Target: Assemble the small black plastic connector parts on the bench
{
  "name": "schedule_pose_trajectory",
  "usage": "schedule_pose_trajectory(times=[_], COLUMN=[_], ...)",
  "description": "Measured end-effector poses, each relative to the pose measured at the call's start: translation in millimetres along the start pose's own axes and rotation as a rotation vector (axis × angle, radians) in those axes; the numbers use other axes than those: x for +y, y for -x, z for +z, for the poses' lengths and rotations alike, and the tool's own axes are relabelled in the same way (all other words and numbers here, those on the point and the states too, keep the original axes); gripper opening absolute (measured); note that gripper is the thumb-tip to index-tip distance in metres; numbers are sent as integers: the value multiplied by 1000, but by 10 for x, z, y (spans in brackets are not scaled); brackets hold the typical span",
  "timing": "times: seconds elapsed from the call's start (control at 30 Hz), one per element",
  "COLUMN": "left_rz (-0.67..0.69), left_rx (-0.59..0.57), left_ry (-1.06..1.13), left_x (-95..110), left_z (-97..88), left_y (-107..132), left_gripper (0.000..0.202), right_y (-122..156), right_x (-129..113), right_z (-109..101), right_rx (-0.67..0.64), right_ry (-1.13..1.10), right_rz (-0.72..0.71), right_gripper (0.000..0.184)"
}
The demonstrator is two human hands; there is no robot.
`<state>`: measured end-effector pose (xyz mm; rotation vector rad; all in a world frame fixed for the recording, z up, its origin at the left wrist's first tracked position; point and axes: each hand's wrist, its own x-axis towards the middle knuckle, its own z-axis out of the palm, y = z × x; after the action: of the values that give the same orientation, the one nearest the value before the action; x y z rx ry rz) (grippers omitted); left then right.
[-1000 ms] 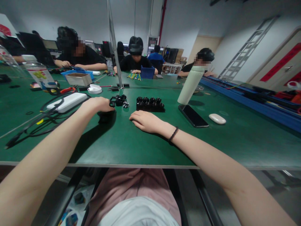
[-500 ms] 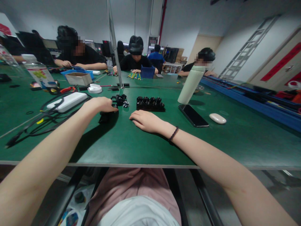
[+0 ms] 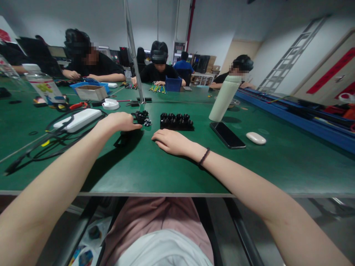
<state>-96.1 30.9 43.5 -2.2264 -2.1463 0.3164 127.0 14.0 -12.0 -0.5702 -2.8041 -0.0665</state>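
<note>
The green worktop [image 3: 155, 170] has a matte, slightly scuffed mat surface. Near its middle stands a block of black round caps [image 3: 176, 121], dull plastic knobs packed in two rows. Just left of the block lies a loose cluster of small black parts [image 3: 142, 117], angular and glossy in spots. The left hand [image 3: 119, 122] is left of the block, palm down and fingers curled forward, with its fingertips at the near edge of the cluster. I cannot tell whether it pinches anything. A dark blocky piece [image 3: 123, 138] lies in shadow under that hand. The right hand [image 3: 169, 141] rests flat on the mat just in front of the block, fingers loosely together and holding nothing, with a thin black band [image 3: 203, 156] round its wrist. Right of the block are a smooth pale cylindrical bottle [image 3: 224, 99], a glossy black phone [image 3: 227, 135] and a white oval pebble-shaped device [image 3: 256, 138]. Well left of it lies a white rounded slab [image 3: 77, 120] among black cables.

Since half a second ago, the left fingertips have slid nearer the block. The right hand has stayed put.
</note>
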Motion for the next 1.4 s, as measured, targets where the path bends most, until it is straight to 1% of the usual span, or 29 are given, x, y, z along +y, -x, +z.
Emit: schedule_pose_trajectory(times=[0.2, 0.4, 0.63, 0.77, 0.97, 1.23, 1.4], left_rz=[-23, -38, -41, -41, 28, 114, 174], left_rx=[20, 86, 116, 115, 95, 78, 67], left_ry=[-39, -27, -27, -27, 10, 129, 186], left_x=[66, 98, 126, 140, 139, 173, 218], left_z=[-47, -59, -85, -83, -39, -22, -18], left_y=[43, 75, 107, 111, 78, 57, 71], left_gripper=[65, 71, 75, 73, 74, 64, 65], right_y=[2, -7, -6, -4, -5, -9, -6], right_x=[-5, -5, -19, -29, -16, -19, -42], right_z=[-7, -5, -20, -31, -20, -18, -11], right_rx=[-13, -23, -23, -33, -17, -26, -12], right_ry=[11, 16, 9, 3, -18, 7, 15], right_rz=[10, 15, 11, 23, 16, 20, 74], right_gripper=[25, 25, 26, 26, 24, 25, 26])
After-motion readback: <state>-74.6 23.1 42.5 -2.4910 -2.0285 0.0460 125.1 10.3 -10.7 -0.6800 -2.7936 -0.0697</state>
